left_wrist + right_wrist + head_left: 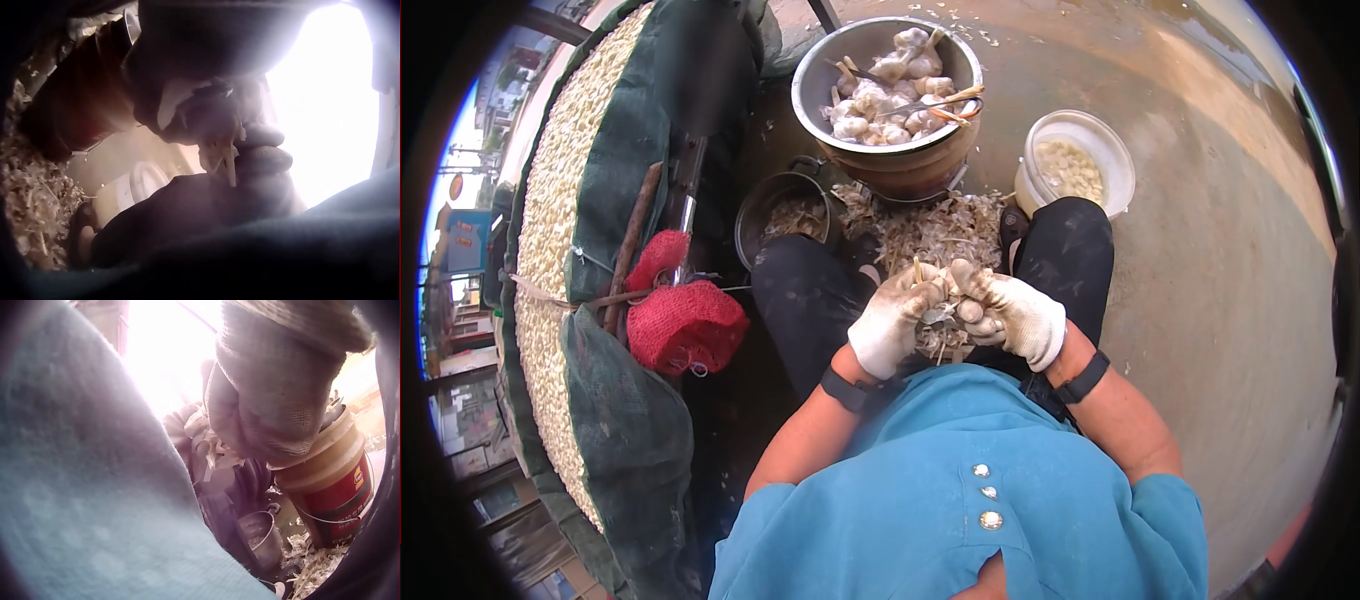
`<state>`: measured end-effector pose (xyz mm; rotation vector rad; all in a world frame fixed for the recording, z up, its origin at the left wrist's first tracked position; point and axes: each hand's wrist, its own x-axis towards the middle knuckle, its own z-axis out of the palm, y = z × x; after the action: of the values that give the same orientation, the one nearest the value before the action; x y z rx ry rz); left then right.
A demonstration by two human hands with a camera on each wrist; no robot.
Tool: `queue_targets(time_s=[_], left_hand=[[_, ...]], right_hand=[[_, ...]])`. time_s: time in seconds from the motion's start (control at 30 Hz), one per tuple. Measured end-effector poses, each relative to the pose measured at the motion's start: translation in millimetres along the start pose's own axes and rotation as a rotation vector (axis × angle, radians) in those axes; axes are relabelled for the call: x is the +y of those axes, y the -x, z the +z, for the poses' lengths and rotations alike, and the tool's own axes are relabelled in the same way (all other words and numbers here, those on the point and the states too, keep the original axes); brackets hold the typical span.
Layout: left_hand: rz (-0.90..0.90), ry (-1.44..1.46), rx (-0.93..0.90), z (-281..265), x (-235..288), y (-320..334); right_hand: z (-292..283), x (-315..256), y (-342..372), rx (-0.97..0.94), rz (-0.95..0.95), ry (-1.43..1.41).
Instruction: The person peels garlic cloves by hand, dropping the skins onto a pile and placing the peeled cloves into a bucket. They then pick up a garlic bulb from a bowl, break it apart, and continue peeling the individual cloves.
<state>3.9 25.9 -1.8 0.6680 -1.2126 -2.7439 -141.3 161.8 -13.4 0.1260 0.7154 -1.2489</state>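
Both gloved hands meet above the lap in the head view. The left hand (895,318) has its fingers curled round a garlic bulb with a pale stem (918,270). Against it, the right hand (1022,315) pinches at the garlic (948,290), its thumb and fingertips touching the cloves. Loose papery skin (943,340) hangs below the hands. In the left wrist view, strips of skin (228,164) dangle beside the dark, backlit fingers. The right wrist view shows the right glove (269,387) close up, with torn skin (215,450) beside it.
A metal bowl (802,85) of garlic bulbs stands on a bucket (337,487). Peeled cloves lie in a white tub (1112,165); a dark pot (745,220) holds skins. Skins (940,230) litter the floor. At left are a red net (690,325) and a long bed of cloves (565,200).
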Motion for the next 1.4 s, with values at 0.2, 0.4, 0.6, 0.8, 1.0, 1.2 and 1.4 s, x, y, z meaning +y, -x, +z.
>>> queue_targets(time_s=[0.2, 0.4, 0.6, 0.8, 1.0, 1.2, 1.4], left_hand=[[0.049, 0.055, 0.050, 4, 3, 2], [-0.017, -0.239, 0.162, -17, -3, -2], [0.148, -0.304, 0.129, -15, -5, 1], [-0.053, -0.724, 0.211, 12, 16, 0], [-0.097, -0.416, 0.130, 3, 14, -2], [-0.072, -0.221, 0.187, -9, -3, -7], [0.014, -0.600, 0.332, 4, -2, -5]], right_hand=[[11, -4, 3, 0.020, -0.129, 0.101], [20, -2, 1, 0.126, -0.199, 0.423], [22, 5, -8, 0.371, -0.255, 0.769], [23, 8, -3, 0.442, -0.355, 1.207], [24, 7, 3, 0.368, -0.403, 1.276], [18, 12, -2, 0.325, -0.436, 1.076], [24, 1, 2, 0.260, -0.273, 0.742]])
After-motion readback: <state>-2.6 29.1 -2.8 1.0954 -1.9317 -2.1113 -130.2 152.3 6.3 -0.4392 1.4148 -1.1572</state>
